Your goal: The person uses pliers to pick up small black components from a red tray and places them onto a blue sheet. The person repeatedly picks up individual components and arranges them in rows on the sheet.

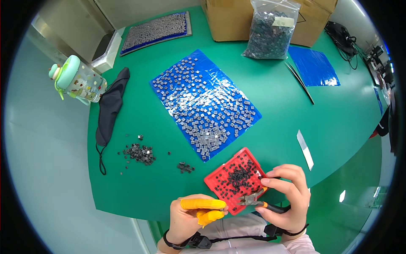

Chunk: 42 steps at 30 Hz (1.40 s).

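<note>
My right hand [292, 192] holds a pair of side cutters [251, 198] with black and orange handles, its jaws pointing left over the red tray [214, 174]. Small black parts [240, 177] lie scattered in that tray, thickest in the middle. At the tray's near left corner is my left hand [186, 213], with yellow finger covers [203, 204] on two fingers. Its fingertips are pinched together close to the cutter jaws; whatever sits between them is too small to make out. Beyond the tray, a blue sheet [198, 57] carries many small square grey pieces [213, 135].
Dark bits form a larger pile [141, 154] and a smaller pile [185, 167] on the green table [139, 190]. A black mask [111, 110] and bottle [80, 80] stand left. Tweezers [300, 82], a blade-like strip [305, 150], a filled bag [270, 36] and cardboard boxes [228, 21] lie beyond.
</note>
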Motion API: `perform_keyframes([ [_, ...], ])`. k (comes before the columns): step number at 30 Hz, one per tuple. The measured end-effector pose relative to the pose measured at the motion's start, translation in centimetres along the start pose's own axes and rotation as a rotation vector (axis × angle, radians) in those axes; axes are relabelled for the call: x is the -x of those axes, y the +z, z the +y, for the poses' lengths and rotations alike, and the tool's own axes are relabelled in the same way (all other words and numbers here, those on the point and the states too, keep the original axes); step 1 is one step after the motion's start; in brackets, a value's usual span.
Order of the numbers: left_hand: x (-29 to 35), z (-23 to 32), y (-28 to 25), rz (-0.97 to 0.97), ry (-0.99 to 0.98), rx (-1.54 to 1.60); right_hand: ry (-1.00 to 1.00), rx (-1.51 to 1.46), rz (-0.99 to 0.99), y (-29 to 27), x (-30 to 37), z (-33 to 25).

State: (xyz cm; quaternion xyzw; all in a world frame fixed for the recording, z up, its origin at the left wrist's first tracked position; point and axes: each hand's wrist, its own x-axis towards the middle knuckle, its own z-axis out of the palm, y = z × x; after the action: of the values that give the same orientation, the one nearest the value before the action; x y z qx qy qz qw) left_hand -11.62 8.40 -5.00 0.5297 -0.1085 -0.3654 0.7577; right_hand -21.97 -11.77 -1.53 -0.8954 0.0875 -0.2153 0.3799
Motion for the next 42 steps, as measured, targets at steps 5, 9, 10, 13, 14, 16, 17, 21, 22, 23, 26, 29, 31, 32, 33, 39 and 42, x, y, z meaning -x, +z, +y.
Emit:
perform_keyframes([
  [5, 0.1, -0.4, -0.2, -0.003, 0.034, 0.051, 0.02, -0.081, 0.01, 1.3, 1.2, 0.2],
  [9, 0.3, -0.2, -0.3, -0.032, 0.037, 0.022, 0.004, -0.093, -0.03, 1.9, 1.2, -0.3],
  [10, 0.4, -0.3, -0.4, -0.028, 0.035, 0.018, -0.003, -0.092, -0.039, 2.0, 1.1, -0.4],
  [13, 0.5, -0.3, -0.6, -0.018, 0.036, 0.028, -0.02, -0.081, -0.043, 2.6, 1.2, -0.7],
  [14, 0.5, -0.3, -0.6, -0.014, 0.037, 0.034, -0.014, -0.069, -0.036, 2.7, 1.3, -0.6],
  [16, 0.2, -0.6, -1.0, -0.041, 0.027, 0.103, -0.002, -0.045, -0.022, 2.9, 1.6, -0.4],
  [17, 0.3, -0.4, -1.1, -0.047, 0.033, 0.131, -0.009, -0.043, -0.031, 2.8, 1.6, -0.5],
  [21, 0.5, -0.6, -0.8, -0.015, 0.085, 0.037, -0.026, -0.019, -0.055, 2.5, 1.8, -1.0],
  [22, 0.5, -0.9, -0.9, -0.018, 0.122, -0.007, -0.027, -0.01, -0.058, 2.5, 1.9, -1.1],
  [23, 0.5, -1.1, -0.9, -0.021, 0.159, -0.052, -0.028, -0.004, -0.055, 2.6, 1.9, -1.1],
  [26, 0.6, -1.2, -0.6, -0.012, 0.215, 0.1, -0.03, 0.021, -0.051, 2.8, 2.1, -1.3],
  [29, 0.7, -0.9, -0.3, 0.018, 0.157, 0.173, -0.031, 0.034, -0.052, 2.9, 2.2, -1.3],
  [31, 0.7, -1.0, -0.4, 0.002, 0.164, 0.201, -0.034, 0.044, -0.047, 3.0, 2.4, -1.2],
  [32, 0.6, -1.0, -0.4, -0.009, 0.167, 0.214, -0.035, 0.055, -0.034, 3.0, 2.5, -1.2],
  [33, 0.6, -1.0, -0.4, -0.008, 0.173, 0.207, -0.036, 0.066, -0.02, 3.1, 2.6, -1.2],
  [39, 0.6, -0.9, -0.5, 0.016, 0.138, 0.265, -0.081, 0.126, 0.033, 3.6, 2.9, -1.1],
  [42, 0.6, -0.9, -0.7, 0.024, 0.121, 0.299, -0.107, 0.167, 0.048, 3.7, 2.8, -1.2],
])
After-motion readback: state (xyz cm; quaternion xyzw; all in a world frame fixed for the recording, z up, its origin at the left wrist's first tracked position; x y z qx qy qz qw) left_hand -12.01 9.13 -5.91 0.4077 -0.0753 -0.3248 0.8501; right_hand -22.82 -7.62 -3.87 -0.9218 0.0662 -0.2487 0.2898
